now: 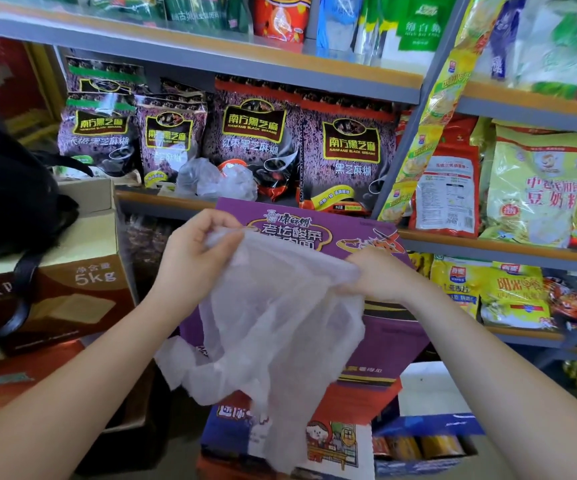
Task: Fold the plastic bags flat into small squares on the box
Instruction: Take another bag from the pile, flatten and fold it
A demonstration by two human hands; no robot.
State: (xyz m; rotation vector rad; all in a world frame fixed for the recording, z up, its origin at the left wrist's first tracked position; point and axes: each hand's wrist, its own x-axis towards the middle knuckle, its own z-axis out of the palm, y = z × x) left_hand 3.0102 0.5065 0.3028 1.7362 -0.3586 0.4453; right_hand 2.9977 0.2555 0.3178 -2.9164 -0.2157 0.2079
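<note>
A thin translucent white plastic bag (273, 327) hangs unfolded between my hands, above a purple noodle box (394, 341). My left hand (193, 251) pinches the bag's upper left corner. My right hand (380, 271) grips its upper right edge. The bag droops over the box top, and its handles trail off the box's left and front edges. More crumpled clear bags (214, 180) lie on the shelf just behind the box.
Metal shelves (495, 251) packed with sesame-paste and soy-milk packets stand behind and to the right. A black handbag (10, 195) sits on a brown 5kg carton (72, 299) at the left. Cartons and a blue box (425, 434) crowd the floor below.
</note>
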